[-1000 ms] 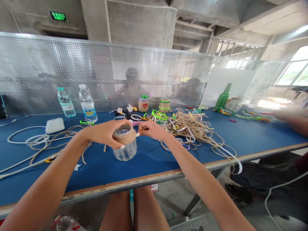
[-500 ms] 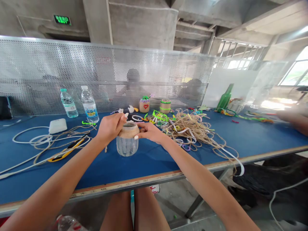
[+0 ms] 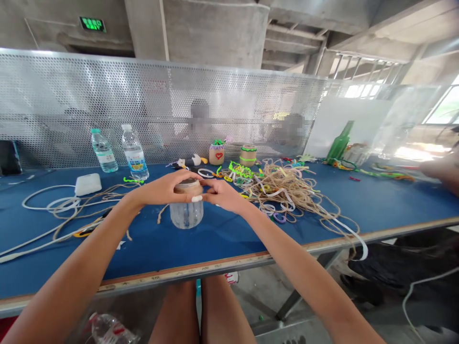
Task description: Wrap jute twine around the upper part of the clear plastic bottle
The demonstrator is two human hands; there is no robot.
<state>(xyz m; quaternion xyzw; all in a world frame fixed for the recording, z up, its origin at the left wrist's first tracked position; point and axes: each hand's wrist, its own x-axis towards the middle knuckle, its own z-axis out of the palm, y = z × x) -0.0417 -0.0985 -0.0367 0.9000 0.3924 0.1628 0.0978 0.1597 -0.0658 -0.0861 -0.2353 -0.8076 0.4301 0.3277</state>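
Observation:
A clear ribbed glass jar (image 3: 186, 216) stands upright on the blue table, with brown twine wound about its neck. My left hand (image 3: 168, 187) wraps around the jar's upper left side, thumb across the front of the twine and fingers behind the rim. From the right, my right hand (image 3: 223, 195) grips the twine-wound neck, its fingers bent and close to the left thumb. Both hands cover much of the twine band. A short loose twine end (image 3: 162, 213) lies on the table left of the jar.
Right of the jar spreads a tangled twine heap (image 3: 290, 184) with ribbons. Behind stand two decorated jars (image 3: 216, 155). At left are water bottles (image 3: 134, 155), a white charger (image 3: 88, 184) and a yellow cutter (image 3: 84, 233). A green bottle (image 3: 339, 143) and another person's blurred hand (image 3: 441, 169) are at right.
My left hand has turned over the jar: its thumb, raised above the rim before, now lies across the front of the neck. My right hand keeps hold at the right side.

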